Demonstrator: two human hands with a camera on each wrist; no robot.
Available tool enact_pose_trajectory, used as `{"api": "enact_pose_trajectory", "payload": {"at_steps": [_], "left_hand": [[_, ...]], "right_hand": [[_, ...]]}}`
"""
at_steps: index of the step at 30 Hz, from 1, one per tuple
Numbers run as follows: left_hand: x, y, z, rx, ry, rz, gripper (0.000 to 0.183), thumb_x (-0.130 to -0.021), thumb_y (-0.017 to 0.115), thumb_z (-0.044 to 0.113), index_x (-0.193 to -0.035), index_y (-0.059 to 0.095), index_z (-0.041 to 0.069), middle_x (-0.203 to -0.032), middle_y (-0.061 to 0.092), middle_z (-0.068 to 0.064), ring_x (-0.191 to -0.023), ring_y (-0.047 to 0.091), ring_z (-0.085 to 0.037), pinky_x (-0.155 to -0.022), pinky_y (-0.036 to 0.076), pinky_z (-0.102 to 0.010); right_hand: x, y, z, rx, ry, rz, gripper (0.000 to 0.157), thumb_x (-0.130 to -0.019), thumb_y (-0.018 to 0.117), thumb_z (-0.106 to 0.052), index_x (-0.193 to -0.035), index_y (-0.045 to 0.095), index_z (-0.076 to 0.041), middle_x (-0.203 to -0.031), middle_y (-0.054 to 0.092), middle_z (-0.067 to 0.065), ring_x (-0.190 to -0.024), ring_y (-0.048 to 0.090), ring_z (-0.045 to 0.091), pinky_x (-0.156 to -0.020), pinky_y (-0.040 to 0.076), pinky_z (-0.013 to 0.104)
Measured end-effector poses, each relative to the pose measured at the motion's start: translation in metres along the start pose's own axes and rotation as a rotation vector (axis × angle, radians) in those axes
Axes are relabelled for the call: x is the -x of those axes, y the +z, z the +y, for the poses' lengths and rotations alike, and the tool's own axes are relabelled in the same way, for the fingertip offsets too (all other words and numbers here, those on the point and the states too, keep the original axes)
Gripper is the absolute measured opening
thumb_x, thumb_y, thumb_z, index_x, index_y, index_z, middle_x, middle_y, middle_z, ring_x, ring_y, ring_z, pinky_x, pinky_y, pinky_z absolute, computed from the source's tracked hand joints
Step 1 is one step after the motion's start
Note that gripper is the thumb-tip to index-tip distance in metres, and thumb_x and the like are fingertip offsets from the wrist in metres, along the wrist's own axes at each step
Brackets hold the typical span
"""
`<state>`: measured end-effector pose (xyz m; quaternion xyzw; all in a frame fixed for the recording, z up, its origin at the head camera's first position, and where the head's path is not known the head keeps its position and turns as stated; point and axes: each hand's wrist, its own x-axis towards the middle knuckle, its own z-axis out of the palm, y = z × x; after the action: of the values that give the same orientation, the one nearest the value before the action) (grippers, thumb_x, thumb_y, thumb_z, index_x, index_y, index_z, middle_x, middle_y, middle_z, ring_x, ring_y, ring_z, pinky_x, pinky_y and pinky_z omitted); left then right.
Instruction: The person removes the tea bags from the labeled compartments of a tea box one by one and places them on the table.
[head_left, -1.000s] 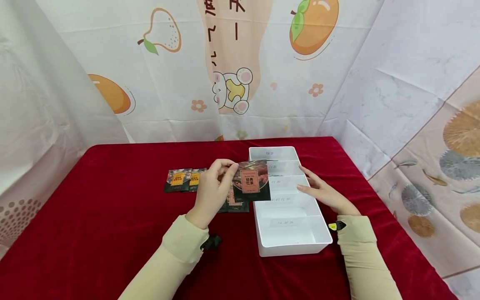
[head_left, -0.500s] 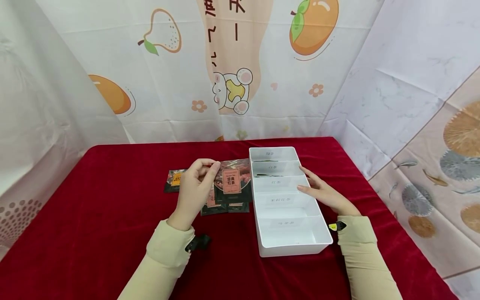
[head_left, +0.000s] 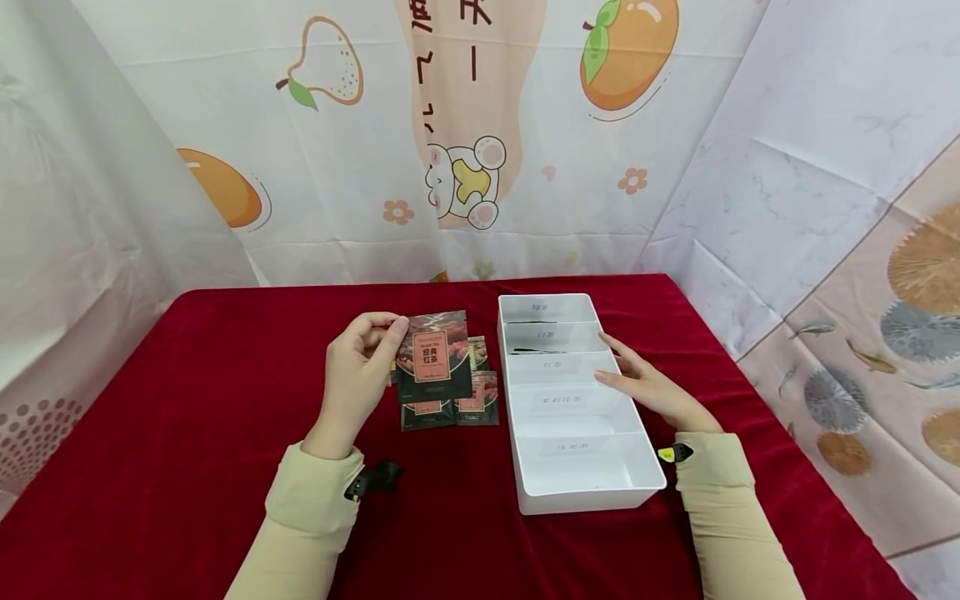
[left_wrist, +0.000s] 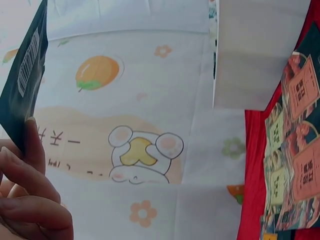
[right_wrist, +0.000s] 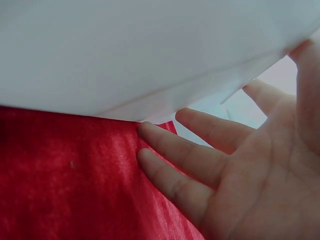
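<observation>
Left hand [head_left: 356,371], at the left, pinches a flat, dark, square tea packet [head_left: 434,358] with a salmon-pink label by its upper left corner, thumb in front and fingers curled behind. Over the last second both have shifted leftward: the packet overlapped the box at first, then hung right beside its left wall, and is now near it but clear of it, in front of other packets. Yellow-labelled packets that showed on the left are hidden behind hand and packet. Judging by this, the packet in hand is away from the compartments for now and not put down anywhere.

Below and to its right, two dark packets [head_left: 476,400] with matching pink labels lie on the red velvet cloth [head_left: 187,450], and part of a greenish-printed packet [head_left: 477,354] has come into sight.

Farther right stands a long white plastic box [head_left: 588,502] with five labelled compartments, unmoved; thin dark edges show in the two farthest.

At the right side, the right hand [head_left: 652,390] has stayed put, fingers extended and spread along the box's right wall, seemingly touching it and gripping nothing.
</observation>
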<state>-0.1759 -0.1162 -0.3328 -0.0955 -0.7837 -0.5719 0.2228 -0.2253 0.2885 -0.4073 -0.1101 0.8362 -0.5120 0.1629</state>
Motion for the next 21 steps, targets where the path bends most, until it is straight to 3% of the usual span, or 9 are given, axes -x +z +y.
{"api": "enact_pose_trajectory", "payload": {"at_steps": [12, 21], "left_hand": [[-0.008, -0.018, -0.007, -0.051, -0.037, 0.029, 0.02, -0.098, 0.063, 0.023, -0.107, 0.07, 0.006, -0.062, 0.06, 0.017, -0.04, 0.042, -0.011, -0.041, 0.035, -0.023], [-0.017, -0.042, -0.025, -0.18, -0.109, -0.085, 0.03, -0.098, 0.064, 0.033, -0.109, 0.069, 0.006, -0.052, 0.054, 0.01, -0.037, 0.036, -0.013, -0.039, 0.033, -0.027]], "right_hand": [[-0.001, -0.001, -0.001, -0.002, 0.003, -0.002, 0.079, -0.1, 0.058, -0.031, -0.161, 0.007, -0.028, -0.151, 0.036, 0.028, -0.114, 0.061, 0.029, -0.093, 0.05, 0.04], [-0.001, -0.002, 0.0, -0.005, 0.007, -0.007, 0.079, -0.1, 0.058, -0.031, -0.161, 0.007, -0.029, -0.152, 0.035, 0.028, -0.112, 0.062, 0.027, -0.093, 0.05, 0.039]]}}
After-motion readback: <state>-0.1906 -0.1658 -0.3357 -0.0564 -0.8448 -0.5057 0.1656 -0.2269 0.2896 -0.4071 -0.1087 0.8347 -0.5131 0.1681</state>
